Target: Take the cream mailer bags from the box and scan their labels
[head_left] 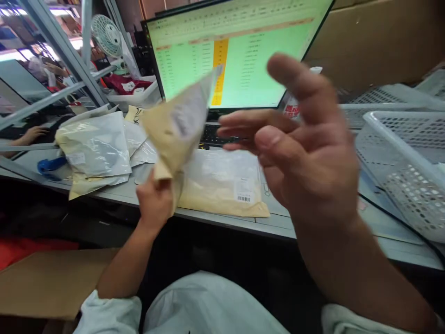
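Note:
My left hand (155,197) is closed round the lower edge of a yellowish plastic packaging bag (177,123), which is tilted upward and blurred, with a pale label on it. My right hand (306,144) is raised in front of the monitor, fingers apart and nothing in them. On the desk between my hands lies a second bag (222,181), clear on its upper part and yellowish below, with a white barcode label (244,190). Several more such bags (99,146) are piled at the left side of the desk.
A monitor (229,60) showing a table stands behind a dark keyboard (215,134). White perforated baskets (403,153) are at right, near a black cable (399,220). A metal frame (66,51) rises at left; beyond it a co-worker's hand (33,135) shows. A cardboard box (52,283) sits lower left.

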The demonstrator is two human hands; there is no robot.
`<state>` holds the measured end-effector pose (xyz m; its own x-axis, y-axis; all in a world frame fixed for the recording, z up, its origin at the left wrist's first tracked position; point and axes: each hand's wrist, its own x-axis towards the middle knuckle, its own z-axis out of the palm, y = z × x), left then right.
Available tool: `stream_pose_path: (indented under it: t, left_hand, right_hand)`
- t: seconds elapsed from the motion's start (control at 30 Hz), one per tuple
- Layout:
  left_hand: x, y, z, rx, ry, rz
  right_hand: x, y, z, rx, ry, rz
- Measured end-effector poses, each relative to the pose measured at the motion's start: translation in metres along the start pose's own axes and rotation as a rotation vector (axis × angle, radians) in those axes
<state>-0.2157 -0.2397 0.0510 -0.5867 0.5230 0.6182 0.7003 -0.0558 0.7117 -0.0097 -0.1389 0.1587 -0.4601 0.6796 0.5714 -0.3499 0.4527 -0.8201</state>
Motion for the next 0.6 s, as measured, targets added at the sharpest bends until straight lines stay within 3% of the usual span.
stream_pose_path:
  t: [0.07,0.1,0.17,0.27,0.33,0.43,0.53,0.6]
  left_hand:
    - [0.025,-0.002,-0.018,-0.266,0.244,-0.196]
    - [0.033,-0.004,-0.024,-0.403,0.338,-0.267]
    - [0.037,-0.011,-0.028,-0.611,0.448,-0.414]
    - [0.020,-0.023,-0.011,-0.735,0.498,-0.662]
    - [0.000,-0.028,0.008,-0.763,0.472,-0.737]
    - [-0.028,-0.031,0.027,-0.816,0.346,-0.736]
    - [-0.032,-0.039,0.020,-0.828,0.173,-0.732]
    - [-0.014,-0.047,0.002,-0.787,0.054,-0.733]
  right_hand:
    - [-0.002,0.010,0.000,-0.096,0.096,-0.093]
    - [-0.005,0.023,-0.003,-0.140,0.139,-0.073]
    - [-0.012,0.054,-0.007,-0.182,0.170,0.146]
    - [-0.022,0.092,-0.005,0.088,0.032,0.529]
    - [-0.026,0.103,-0.002,0.238,-0.054,0.641]
    - [-0.033,0.107,-0.001,0.186,0.018,0.610]
    - [-0.060,0.107,-0.008,-0.015,0.150,0.562]
    - [-0.090,0.105,-0.019,-0.144,0.068,0.566]
